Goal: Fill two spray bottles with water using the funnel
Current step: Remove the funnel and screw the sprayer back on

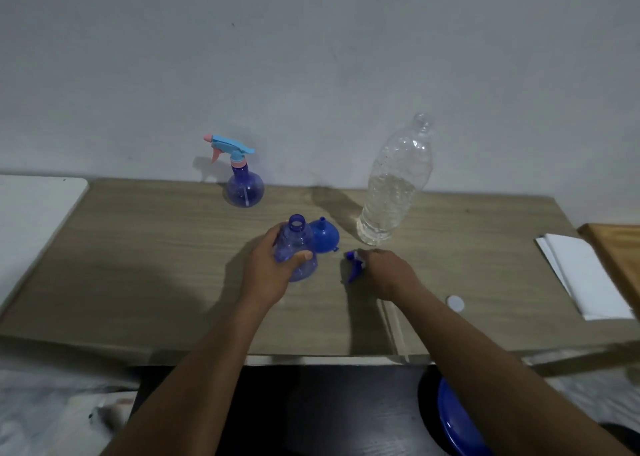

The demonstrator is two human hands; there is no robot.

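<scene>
Gripping an open blue spray bottle [294,251], the left hand [268,272] has its fingers wrapped round the body, the thumb pressed across the front; the bottle is tilted, its uncapped neck pointing up and away from the person, and its base is at or just above the wooden desk [138,265], which of the two I cannot tell. Just behind and to the right of that bottle a blue funnel [325,236] sits upside down on the desk, wide mouth down and spout up, touching or nearly touching the bottle's shoulder

The right hand [389,272] lies low over the desk to the right, its fingers closed on a blue trigger sprayer head [354,265], of which only the nozzle end and the lever show past the knuckles. Whether the sprayer head touches the desk is not clear

A second spray bottle [244,187] stands upright near the back edge of the desk by the wall, well apart from the hands, with a light blue and pink trigger head screwed on. A tall clear plastic bottle [394,185] stands to the right of the funnel, cap off, about half full of water. A small white cap [455,303] lies flat on the desk to the right of the right forearm. Folded white paper [585,275] lies near the desk's right end, beside a wooden board [620,255]. Below the desk's front edge a blue basin [457,421] shows in part
</scene>
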